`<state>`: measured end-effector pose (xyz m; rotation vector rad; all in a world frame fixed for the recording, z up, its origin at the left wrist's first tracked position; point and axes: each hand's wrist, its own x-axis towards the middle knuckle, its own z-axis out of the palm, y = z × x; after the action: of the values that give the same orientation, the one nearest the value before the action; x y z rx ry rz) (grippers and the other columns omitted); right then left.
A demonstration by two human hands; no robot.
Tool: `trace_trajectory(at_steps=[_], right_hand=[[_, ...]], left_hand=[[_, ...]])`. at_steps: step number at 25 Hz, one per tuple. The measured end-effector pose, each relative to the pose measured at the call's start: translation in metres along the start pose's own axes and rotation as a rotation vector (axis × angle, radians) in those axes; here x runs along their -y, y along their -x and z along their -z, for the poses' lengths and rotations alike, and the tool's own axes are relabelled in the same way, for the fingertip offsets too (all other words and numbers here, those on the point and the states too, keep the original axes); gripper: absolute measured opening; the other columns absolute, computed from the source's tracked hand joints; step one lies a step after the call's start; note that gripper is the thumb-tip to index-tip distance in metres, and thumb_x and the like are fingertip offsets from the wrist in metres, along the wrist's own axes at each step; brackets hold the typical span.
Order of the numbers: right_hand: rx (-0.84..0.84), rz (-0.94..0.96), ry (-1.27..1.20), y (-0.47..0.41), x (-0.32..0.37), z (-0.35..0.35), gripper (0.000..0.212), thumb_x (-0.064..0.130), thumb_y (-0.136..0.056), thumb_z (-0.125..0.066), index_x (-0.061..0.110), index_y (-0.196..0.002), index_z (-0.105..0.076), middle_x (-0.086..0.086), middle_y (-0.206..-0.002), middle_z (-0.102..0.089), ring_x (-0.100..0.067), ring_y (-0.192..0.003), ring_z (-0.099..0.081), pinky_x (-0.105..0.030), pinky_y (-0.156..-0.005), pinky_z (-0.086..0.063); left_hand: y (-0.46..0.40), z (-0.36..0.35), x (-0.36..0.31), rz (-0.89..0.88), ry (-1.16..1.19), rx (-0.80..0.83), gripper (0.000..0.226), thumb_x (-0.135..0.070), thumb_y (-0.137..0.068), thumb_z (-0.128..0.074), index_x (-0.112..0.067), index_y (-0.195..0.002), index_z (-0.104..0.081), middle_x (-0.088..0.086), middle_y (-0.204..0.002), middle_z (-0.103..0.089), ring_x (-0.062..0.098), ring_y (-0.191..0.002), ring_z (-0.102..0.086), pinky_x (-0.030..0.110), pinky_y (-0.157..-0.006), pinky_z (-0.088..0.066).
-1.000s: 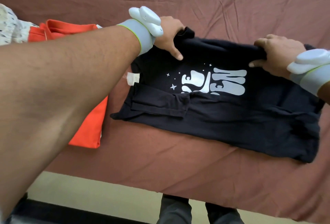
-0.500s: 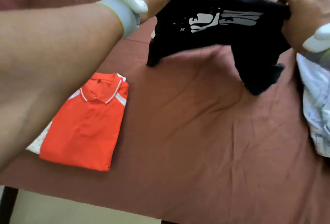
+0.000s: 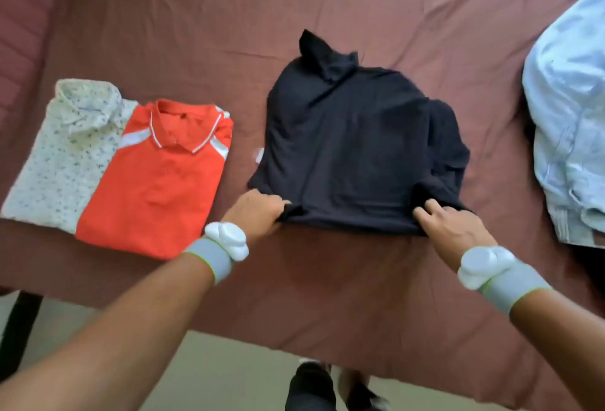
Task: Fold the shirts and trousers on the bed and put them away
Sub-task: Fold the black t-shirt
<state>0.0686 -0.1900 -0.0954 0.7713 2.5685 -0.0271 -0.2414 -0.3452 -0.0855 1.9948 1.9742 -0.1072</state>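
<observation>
Bed (image 3: 327,1): maroon sheet.
Black shirt (image 3: 353,148): folded, lying flat.
Left hand (image 3: 258,214): gripping shirt's near-left corner.
Right hand (image 3: 448,227): pinching near-right corner.

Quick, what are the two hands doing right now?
Left hand: closed, gripping the near left corner of the black shirt.
Right hand: closed, pinching the shirt's near right corner.
</observation>
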Motion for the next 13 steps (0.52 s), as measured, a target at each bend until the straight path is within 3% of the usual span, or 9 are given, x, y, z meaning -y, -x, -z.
trace_trajectory(at_steps=[2,5,7,9,11,13], right_hand=[[0.195,-0.073,0.026,0.022,0.014,-0.024,0.035,0.004,-0.089,-0.041,0.017,-0.122,-0.042,-0.004,-0.115,-0.046,-0.024,-0.101,-0.059,-0.033,-0.068,-0.039],[0.325,-0.213,0.022,0.038,0.014,-0.04,0.03,0.003,-0.093,-0.035,0.015,-0.12,-0.039,-0.004,-0.107,-0.047,-0.025,-0.103,-0.061,-0.033,-0.068,-0.041],[0.406,-0.261,0.01,0.046,0.012,-0.05,0.03,0.002,-0.094,-0.03,0.013,-0.121,-0.038,-0.006,-0.112,-0.055,-0.026,-0.103,-0.063,-0.033,-0.069,-0.042],[0.493,-0.285,0.013,0.056,0.011,-0.057,0.033,0.0,-0.095,-0.027,0.011,-0.124,-0.037,-0.006,-0.121,-0.058,-0.026,-0.107,-0.063,-0.033,-0.075,-0.045],[0.579,-0.264,0.033,0.064,0.011,-0.064,0.037,-0.002,-0.095,-0.023,0.008,-0.13,-0.032,-0.004,-0.132,-0.055,-0.025,-0.113,-0.061,-0.035,-0.087,-0.048],[0.634,-0.214,0.077,0.063,0.009,-0.058,0.038,0.002,-0.096,-0.026,0.01,-0.132,-0.032,-0.002,-0.136,-0.053,-0.023,-0.118,-0.059,-0.034,-0.093,-0.047]], left_hand=[[0.025,-0.027,-0.018,0.117,0.013,0.177,0.021,-0.013,-0.086,-0.062,-0.009,-0.105,-0.07,0.014,-0.087,-0.07,0.037,-0.079,-0.065,0.037,-0.067,-0.048],[0.037,-0.042,-0.024,0.135,-0.007,0.152,0.018,-0.009,-0.085,-0.063,-0.009,-0.102,-0.068,0.012,-0.087,-0.07,0.036,-0.079,-0.065,0.036,-0.066,-0.044],[0.039,-0.044,-0.031,0.127,-0.097,0.289,0.025,-0.015,-0.094,-0.049,-0.014,-0.115,-0.062,0.008,-0.103,-0.069,0.034,-0.094,-0.061,0.034,-0.071,-0.035],[0.043,-0.047,-0.037,0.074,-0.165,0.396,0.026,-0.021,-0.097,-0.045,-0.015,-0.117,-0.059,0.006,-0.106,-0.067,0.033,-0.098,-0.059,0.034,-0.072,-0.033],[0.053,-0.052,-0.042,0.011,-0.129,0.419,0.027,-0.033,-0.096,-0.047,-0.015,-0.112,-0.06,0.005,-0.1,-0.067,0.031,-0.094,-0.059,0.036,-0.076,-0.039],[0.06,-0.053,-0.04,-0.027,-0.012,0.364,0.042,-0.056,-0.091,-0.045,-0.018,-0.098,-0.062,0.0,-0.085,-0.066,0.026,-0.083,-0.059,0.035,-0.076,-0.043]])
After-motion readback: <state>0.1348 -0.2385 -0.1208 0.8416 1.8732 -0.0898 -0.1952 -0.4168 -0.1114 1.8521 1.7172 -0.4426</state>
